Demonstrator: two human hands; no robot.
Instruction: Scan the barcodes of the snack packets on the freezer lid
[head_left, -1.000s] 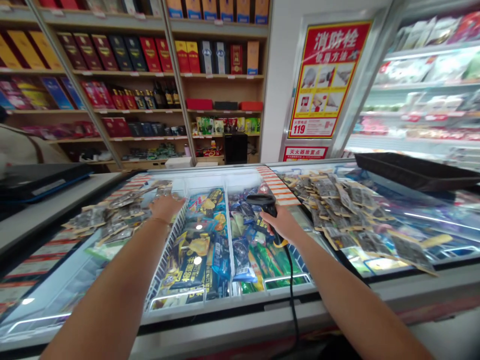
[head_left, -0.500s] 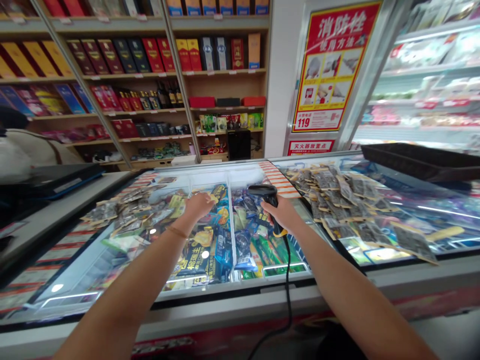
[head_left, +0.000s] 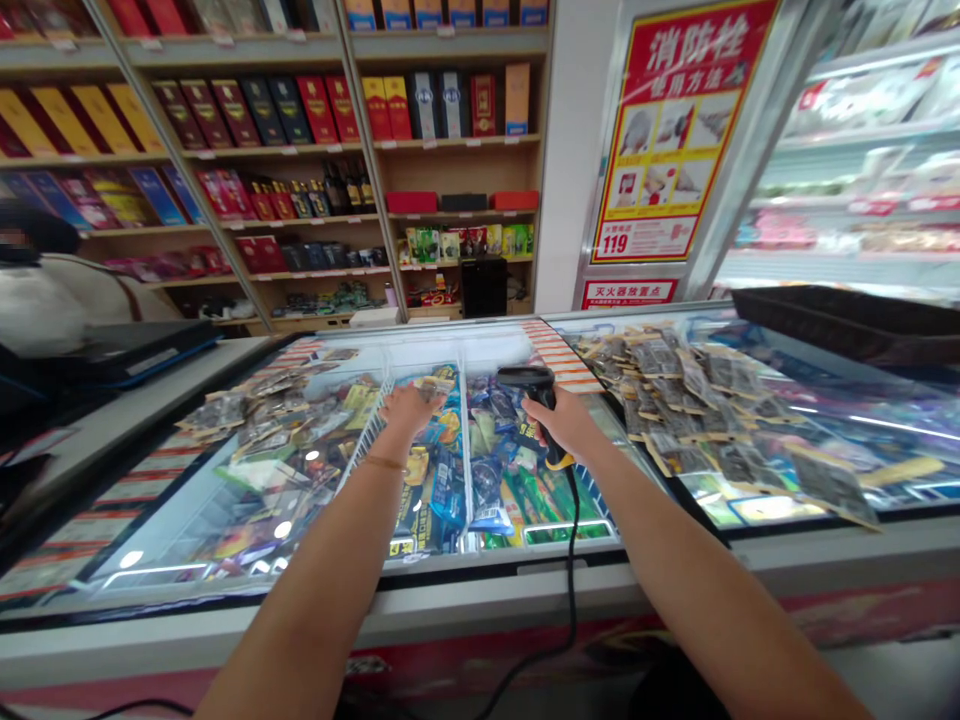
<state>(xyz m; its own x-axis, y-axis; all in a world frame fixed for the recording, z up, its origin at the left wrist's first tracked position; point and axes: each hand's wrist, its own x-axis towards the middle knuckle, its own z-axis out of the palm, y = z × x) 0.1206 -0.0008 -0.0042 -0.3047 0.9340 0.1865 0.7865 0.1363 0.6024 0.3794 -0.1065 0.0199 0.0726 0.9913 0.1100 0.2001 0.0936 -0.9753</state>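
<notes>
My right hand (head_left: 568, 425) is wrapped around the handle of a black barcode scanner (head_left: 527, 378), whose head points left toward my other hand. Its cable (head_left: 573, 590) hangs down over the freezer's front edge. My left hand (head_left: 411, 410) is over the glass, fingers closed on a small packet (head_left: 436, 384) with pale tan edges; the fingers partly hide it. Under the glass lie blue and yellow ice cream packs (head_left: 448, 490) and green ones (head_left: 551, 500). Similar small packets lie piled at the left (head_left: 259, 410) and in a larger heap of packets (head_left: 675, 385) at the right.
The chest freezer's front rim (head_left: 480, 580) runs across before me. A dark tray (head_left: 847, 322) rests on the glass at the back right. Shelves of boxed goods (head_left: 450, 140) stand behind, beside a red poster (head_left: 686, 130). A person (head_left: 67, 280) is at the far left.
My left hand has moved right, closer to the scanner, bringing the small packet along. The right hand and scanner have barely moved. The view has shifted slightly.
</notes>
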